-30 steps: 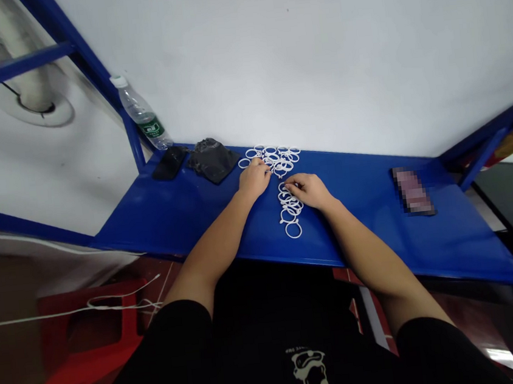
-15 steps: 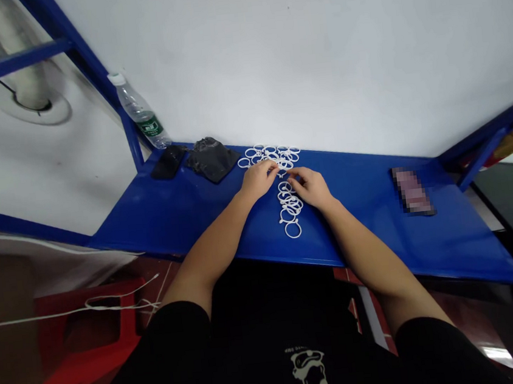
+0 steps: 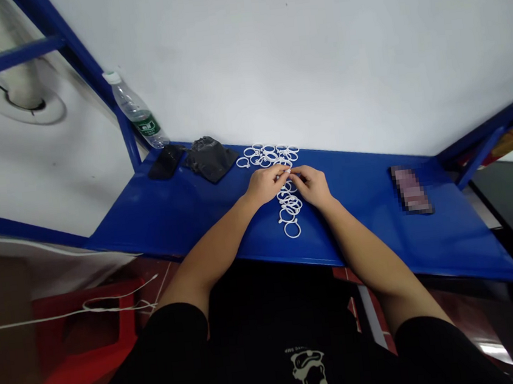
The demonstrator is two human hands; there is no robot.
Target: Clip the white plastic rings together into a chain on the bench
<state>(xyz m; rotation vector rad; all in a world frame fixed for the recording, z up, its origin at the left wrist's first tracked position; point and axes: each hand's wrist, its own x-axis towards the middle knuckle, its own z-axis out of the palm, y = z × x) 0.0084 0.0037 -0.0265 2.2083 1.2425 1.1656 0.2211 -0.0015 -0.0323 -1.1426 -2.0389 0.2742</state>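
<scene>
Several loose white plastic rings (image 3: 267,153) lie in a cluster at the back of the blue shelf (image 3: 194,208). A chain of linked white rings (image 3: 290,211) runs from my hands toward the front edge. My left hand (image 3: 265,184) and my right hand (image 3: 311,185) meet fingertip to fingertip above the chain's far end. Both pinch small white rings between thumb and fingers. The pinched rings are mostly hidden by my fingers.
A clear water bottle (image 3: 135,111) leans in the back left corner beside a blue upright. A black phone (image 3: 165,162) and a crumpled dark bag (image 3: 209,158) lie left of the rings. Another phone (image 3: 411,189) lies at the right. A red stool (image 3: 83,338) stands below left.
My left hand left the loose pile and moved right with a ring. My right hand shifted up along the chain until the two hands met.
</scene>
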